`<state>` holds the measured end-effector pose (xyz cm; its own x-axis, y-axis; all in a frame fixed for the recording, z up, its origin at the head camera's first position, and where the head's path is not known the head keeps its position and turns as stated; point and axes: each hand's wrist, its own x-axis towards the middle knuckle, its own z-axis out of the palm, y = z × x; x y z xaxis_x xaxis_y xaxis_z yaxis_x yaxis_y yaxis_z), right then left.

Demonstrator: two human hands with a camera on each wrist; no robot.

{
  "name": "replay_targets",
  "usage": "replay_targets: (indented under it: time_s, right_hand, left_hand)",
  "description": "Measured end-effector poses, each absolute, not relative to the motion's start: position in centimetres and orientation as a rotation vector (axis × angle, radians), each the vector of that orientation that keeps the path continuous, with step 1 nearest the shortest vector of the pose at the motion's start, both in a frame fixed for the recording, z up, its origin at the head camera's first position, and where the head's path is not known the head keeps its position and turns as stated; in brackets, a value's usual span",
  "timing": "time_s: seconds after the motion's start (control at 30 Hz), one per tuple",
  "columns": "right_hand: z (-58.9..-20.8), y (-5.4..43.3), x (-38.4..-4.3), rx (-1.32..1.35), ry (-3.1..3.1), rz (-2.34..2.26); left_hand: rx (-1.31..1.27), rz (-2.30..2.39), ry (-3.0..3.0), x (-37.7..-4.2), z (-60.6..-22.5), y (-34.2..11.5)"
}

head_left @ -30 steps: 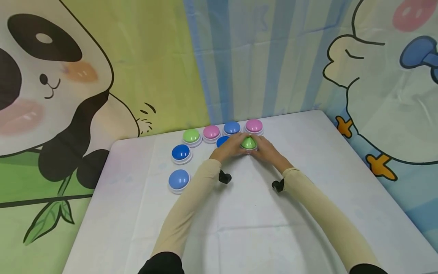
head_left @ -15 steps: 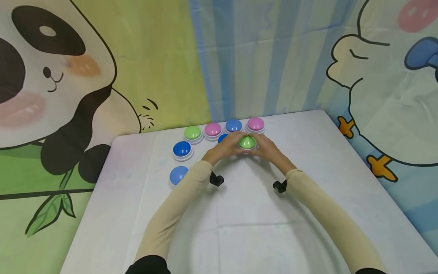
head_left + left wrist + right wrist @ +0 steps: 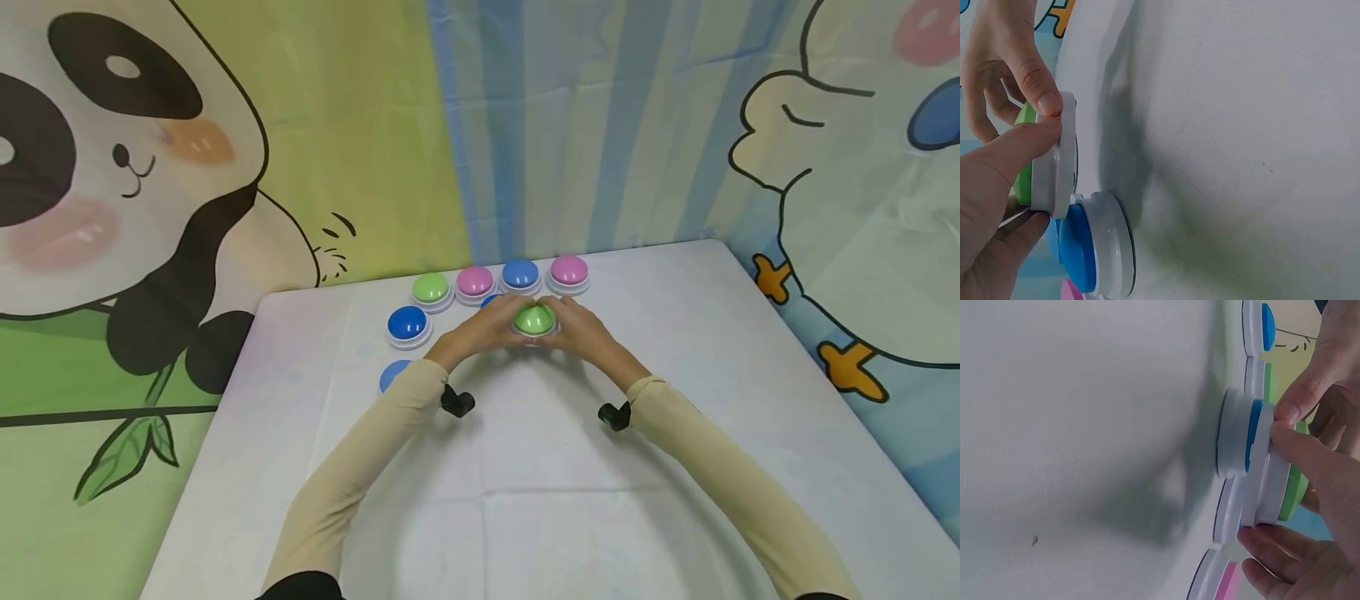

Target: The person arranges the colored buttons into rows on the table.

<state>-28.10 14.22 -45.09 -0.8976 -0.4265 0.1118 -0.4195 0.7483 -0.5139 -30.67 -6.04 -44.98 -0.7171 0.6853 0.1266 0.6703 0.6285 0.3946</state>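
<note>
Both hands hold one green-domed push button (image 3: 536, 320) with a white round base, raised above the white table. My left hand (image 3: 480, 330) grips its left side and my right hand (image 3: 588, 337) its right side. In the left wrist view the two thumbs meet on the white base (image 3: 1054, 169), while the fingers reach around toward the far edge. A blue button (image 3: 1079, 250) stands on the table just behind the raised one; in the head view the left hand mostly covers it. The right wrist view shows the held button (image 3: 1272, 475) overlapping that blue button (image 3: 1234, 434).
Along the table's back edge stand a green button (image 3: 431, 287), a pink button (image 3: 475, 281), a lighter blue button (image 3: 521, 273) and another pink button (image 3: 569, 270). A dark blue button (image 3: 407, 322) sits at the left. Nearer, the left sleeve partly hides a light blue button (image 3: 392, 374).
Both hands have carried the green button slightly left and nearer relative to the other buttons. The left forearm has swung left, covering more of the light blue button. The head view has shifted a little.
</note>
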Motion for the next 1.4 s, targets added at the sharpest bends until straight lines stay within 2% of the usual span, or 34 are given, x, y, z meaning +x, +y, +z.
replay_targets:
  time_s: [0.73,1.17,1.4]
  right_hand:
    - [-44.9,9.2,-26.6,-0.876,2.895,-0.806]
    - [-45.9,8.5,-23.7,-1.019,2.833,-0.698]
    - [-46.7,8.5,-22.6,-1.026,2.824,-0.655]
  left_hand:
    - [0.978,0.726,2.817,-28.0,-44.6,-12.0]
    - [0.889,0.697,2.848,-23.9,-46.2,-12.5]
    - [0.900,0.713,2.833,-22.8,-47.2,-12.3]
